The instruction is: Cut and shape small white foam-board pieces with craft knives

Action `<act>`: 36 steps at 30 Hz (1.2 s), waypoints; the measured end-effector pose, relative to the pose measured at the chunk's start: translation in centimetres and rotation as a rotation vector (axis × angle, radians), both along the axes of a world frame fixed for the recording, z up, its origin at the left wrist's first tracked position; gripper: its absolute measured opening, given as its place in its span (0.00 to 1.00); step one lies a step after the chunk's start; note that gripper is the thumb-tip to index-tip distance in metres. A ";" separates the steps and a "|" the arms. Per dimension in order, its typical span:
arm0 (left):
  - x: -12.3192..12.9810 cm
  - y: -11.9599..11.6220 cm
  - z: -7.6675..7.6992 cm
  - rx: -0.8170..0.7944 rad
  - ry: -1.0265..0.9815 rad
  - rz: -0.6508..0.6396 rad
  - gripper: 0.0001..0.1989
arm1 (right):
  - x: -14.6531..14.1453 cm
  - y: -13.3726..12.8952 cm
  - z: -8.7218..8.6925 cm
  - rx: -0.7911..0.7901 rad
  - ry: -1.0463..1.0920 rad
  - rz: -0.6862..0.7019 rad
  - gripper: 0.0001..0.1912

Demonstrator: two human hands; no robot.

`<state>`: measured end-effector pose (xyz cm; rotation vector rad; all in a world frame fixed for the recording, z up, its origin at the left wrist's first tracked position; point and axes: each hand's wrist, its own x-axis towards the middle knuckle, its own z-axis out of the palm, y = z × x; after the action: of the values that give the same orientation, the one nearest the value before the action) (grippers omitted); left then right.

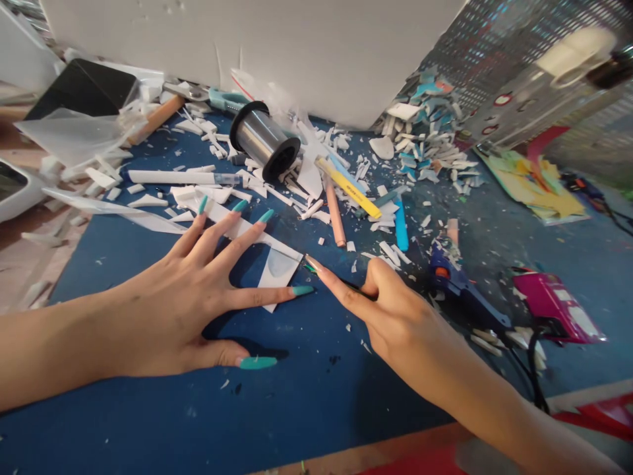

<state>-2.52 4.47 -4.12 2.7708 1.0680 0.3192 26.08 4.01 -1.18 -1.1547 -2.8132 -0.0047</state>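
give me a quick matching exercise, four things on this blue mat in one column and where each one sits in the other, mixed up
Things:
1. spool
2. glue gun
3. white strip
4. yellow knife

Places:
A. under the fingers of the left hand
B. just right of the right hand
C. lying on its side near the big white block
D. among scraps right of the spool, slanting down to the right

Pairs: 1-C, 2-B, 3-A, 4-D
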 end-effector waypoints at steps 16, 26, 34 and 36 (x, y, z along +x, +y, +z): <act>0.0 0.1 0.0 -0.018 0.006 -0.003 0.31 | 0.7 0.2 0.4 -0.095 0.009 -0.010 0.34; 0.2 0.2 0.0 -0.041 -0.014 0.021 0.36 | 1.2 0.0 0.3 -0.119 -0.021 -0.032 0.40; 0.2 0.2 -0.1 -0.064 -0.047 0.023 0.32 | 1.6 -0.4 0.1 -0.130 0.018 -0.077 0.42; 0.2 0.1 -0.2 -0.073 -0.073 0.019 0.32 | 2.0 -0.6 0.0 -0.164 0.019 -0.118 0.42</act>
<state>-2.33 4.60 -4.28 2.6648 1.0679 0.3723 28.06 3.46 -1.15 -1.3450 -2.7677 0.2306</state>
